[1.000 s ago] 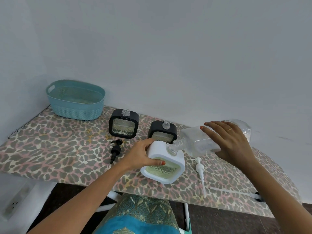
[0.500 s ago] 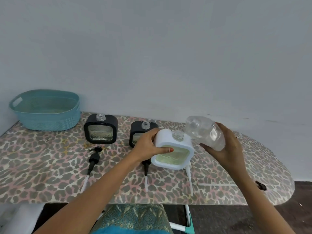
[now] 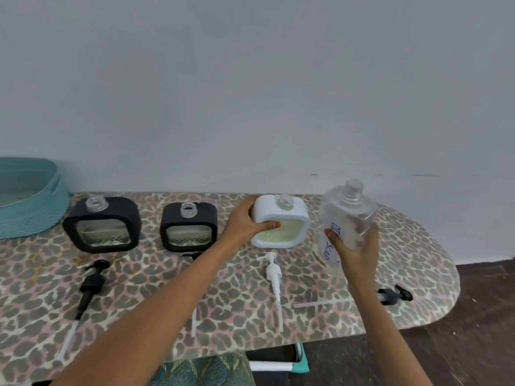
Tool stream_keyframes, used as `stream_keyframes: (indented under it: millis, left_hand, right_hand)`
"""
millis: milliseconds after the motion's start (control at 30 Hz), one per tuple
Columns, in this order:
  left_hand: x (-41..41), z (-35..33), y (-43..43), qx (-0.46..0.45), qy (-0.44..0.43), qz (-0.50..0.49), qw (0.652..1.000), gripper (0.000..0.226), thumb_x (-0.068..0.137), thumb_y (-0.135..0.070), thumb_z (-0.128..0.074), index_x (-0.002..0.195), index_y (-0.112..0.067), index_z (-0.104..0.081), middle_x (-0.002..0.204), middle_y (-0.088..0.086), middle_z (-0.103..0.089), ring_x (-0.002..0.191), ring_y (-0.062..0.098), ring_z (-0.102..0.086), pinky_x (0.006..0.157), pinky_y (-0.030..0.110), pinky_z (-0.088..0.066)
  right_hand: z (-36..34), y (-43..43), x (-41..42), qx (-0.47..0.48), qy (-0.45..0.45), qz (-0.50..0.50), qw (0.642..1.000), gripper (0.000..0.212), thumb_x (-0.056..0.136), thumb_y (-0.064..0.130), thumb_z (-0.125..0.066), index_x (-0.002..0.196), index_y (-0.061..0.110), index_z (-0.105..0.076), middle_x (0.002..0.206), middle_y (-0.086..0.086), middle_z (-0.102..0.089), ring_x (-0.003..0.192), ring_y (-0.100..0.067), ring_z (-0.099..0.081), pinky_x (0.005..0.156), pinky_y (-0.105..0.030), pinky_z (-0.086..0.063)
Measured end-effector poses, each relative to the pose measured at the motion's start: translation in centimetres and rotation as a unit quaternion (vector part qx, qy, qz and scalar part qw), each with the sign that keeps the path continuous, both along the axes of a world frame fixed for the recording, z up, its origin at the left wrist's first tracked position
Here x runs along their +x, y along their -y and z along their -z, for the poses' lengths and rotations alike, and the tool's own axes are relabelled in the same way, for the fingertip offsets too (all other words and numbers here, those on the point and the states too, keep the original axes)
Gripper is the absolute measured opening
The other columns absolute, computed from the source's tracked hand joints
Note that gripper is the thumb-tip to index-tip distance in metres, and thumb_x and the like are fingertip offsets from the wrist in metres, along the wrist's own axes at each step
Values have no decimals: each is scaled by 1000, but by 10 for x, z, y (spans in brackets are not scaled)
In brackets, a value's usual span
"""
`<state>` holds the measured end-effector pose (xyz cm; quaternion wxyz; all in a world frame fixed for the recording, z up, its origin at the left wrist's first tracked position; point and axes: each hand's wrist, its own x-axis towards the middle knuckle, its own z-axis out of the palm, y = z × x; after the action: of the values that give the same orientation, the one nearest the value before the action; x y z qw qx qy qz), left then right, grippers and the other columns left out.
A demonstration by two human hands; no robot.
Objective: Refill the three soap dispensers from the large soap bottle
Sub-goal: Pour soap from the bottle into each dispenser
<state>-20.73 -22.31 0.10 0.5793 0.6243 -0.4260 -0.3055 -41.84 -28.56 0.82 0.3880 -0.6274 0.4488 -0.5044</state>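
While against grey wall (image 3: pixel 250 93) — leopard-print board (image 3: pixel 239 307)

Teal basket (image 3: pixel 30 210) cut by the left edge, middle pump (image 3: pixel 192 255) mostly under the left forearm (image 3: pixel 167 302), left side of the white dispenser (image 3: pixel 287 221) behind the left hand (image 3: pixel 245 221), label of the large soap bottle (image 3: pixel 348 213) partly behind the right hand (image 3: pixel 358 247), tube of the rightmost black pump (image 3: pixel 394 296) crossed by the right wrist.

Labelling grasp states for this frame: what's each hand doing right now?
Left hand: grips the white square soap dispenser by its side.
Right hand: holds the large clear plastic soap bottle, neck up.
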Motion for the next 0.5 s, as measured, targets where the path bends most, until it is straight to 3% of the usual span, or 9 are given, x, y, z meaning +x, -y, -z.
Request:
stream_keyframes:
  millis: [133, 333, 500]
  left_hand:
    - [2, 14, 18, 0, -19, -19, 1000, 52, 66, -12, -80, 108, -24, -53, 106, -3, -58, 100, 18, -57, 73, 19, -51]
    - [4, 34, 24, 2, -48, -49, 998, 56, 64, -5, -80, 110, -20, -51, 110, 6, -58, 103, 24, -57, 83, 35, -52]
    - [6, 41, 27, -1, -55, -51, 997, 55, 65, -3, -79, 109, -20, -51, 106, 2, -58, 99, 21, -57, 77, 27, -53]
  right_hand:
    - [14, 14, -6, 25, 10, 5, 1000, 78, 68, 20, -80, 134, 15, -38, 129, -6, -50, 115, -20, -50, 99, -42, -44]
    - [19, 31, 0, 36, 12, 13, 999, 76, 65, 18, -81, 130, 12, -41, 122, -6, -54, 105, -18, -52, 83, -22, -46]
    - [27, 45, 7, 48, 34, 5, 998, 76, 66, 14, -80, 131, 12, -41, 117, 0, -52, 102, -15, -53, 75, -14, -44]
